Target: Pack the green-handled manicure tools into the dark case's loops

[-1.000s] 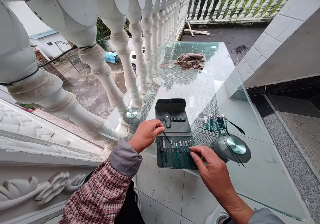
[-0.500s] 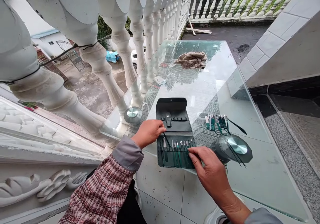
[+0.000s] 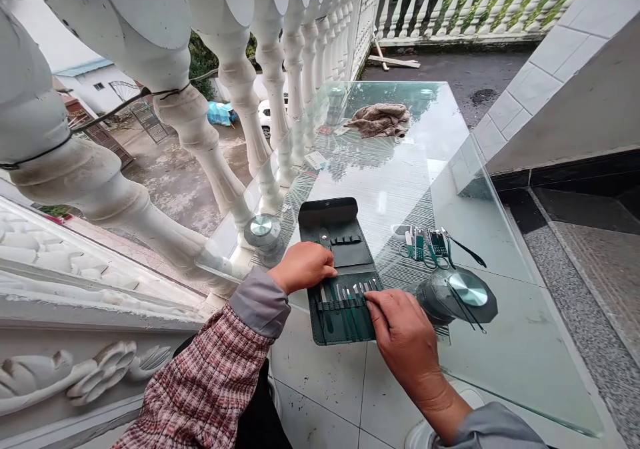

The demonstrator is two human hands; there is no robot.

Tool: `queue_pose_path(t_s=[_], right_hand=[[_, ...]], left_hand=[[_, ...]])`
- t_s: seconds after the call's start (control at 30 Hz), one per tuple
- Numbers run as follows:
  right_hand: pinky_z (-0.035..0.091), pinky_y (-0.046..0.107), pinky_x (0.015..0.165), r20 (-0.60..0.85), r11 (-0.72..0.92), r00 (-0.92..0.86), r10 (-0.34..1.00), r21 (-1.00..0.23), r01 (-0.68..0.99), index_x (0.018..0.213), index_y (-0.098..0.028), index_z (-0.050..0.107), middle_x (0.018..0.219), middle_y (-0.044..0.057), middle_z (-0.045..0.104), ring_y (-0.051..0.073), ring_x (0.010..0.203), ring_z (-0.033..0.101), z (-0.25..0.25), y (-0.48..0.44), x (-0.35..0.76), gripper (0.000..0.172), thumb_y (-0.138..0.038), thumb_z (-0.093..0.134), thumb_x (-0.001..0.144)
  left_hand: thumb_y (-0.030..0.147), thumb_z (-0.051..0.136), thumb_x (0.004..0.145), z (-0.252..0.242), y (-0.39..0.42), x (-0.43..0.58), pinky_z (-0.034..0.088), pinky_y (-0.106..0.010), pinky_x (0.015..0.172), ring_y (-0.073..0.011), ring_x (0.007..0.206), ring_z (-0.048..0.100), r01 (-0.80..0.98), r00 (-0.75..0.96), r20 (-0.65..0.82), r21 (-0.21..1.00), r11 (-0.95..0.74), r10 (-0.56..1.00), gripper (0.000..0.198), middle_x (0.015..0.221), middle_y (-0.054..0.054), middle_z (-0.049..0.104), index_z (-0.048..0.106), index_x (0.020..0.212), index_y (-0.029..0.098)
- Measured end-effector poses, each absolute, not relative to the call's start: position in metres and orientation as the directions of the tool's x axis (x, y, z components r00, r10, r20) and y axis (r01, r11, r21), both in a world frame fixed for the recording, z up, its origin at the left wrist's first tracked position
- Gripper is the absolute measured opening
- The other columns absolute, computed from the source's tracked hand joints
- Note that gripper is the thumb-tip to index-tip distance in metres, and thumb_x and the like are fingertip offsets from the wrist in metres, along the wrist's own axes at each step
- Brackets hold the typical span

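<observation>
A person's left grip (image 3: 301, 267) and right grip (image 3: 404, 329) rest on an open leather manicure case (image 3: 327, 214), dark green-black, lying flat near the front edge of a glass-topped bench (image 3: 520, 362) beside a white balustrade (image 3: 235, 69). The left grip, fingers pressed together and curled, sits on the case's middle fold. The right grip, thumb and fingers drawn close, lies at the lower right edge of the case, by its row of tools. Whether either is pinching the leather cannot be told from this view.

Green-handled steel manicure tools (image 3: 345, 305) stand side by side under a strap in the lower panel. More green-and-steel nail tools (image 3: 425, 245) lie on the glass just right of the case, and a crumpled brown cloth (image 3: 380, 119) lies well beyond it.

The case appears light, limp at the fold and firmer across its panels, and it could slide easily on smooth glass; its outer panel edges look the safest hold. The small steel tools would likely be slippery and are best taken by their handles.
</observation>
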State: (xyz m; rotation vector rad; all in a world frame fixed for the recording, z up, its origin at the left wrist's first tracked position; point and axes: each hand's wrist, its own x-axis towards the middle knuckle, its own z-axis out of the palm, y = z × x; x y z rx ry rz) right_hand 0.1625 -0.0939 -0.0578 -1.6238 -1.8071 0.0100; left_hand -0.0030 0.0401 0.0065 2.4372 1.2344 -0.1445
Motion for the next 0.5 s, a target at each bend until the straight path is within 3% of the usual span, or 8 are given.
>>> queue_pose_path(t_s=[0.2,0.5], right_hand=[[0.036,0.032,0.067,0.479,0.19,0.005,0.878,-0.358,0.914,0.091,-0.019,0.063,0.077,0.005,0.06,0.019,0.075,0.048,-0.06,-0.093,0.161,0.019,-0.021,0.044,0.092],[0.036,0.033,0.066,0.48,0.205,0.004,0.877,-0.382,0.901,0.091,-0.02,0.062,0.076,0.005,0.059,0.019,0.074,0.049,-0.06,-0.094,0.161,0.02,-0.022,0.042,0.092]], left_hand=[[0.031,0.061,0.083,0.01,0.031,-0.003,0.041,-0.023,0.067,-0.0185,0.085,0.062,0.76,0.643,-0.226,0.308,-0.573,0.732,0.013,0.087,-0.002,0.068,0.071,0.083,0.023],[0.021,0.051,0.089,0.011,0.026,-0.009,0.043,-0.026,0.074,-0.0183,0.086,0.06,0.772,0.622,-0.166,0.296,-0.563,0.765,0.016,0.091,-0.003,0.064,0.067,0.087,0.019]])
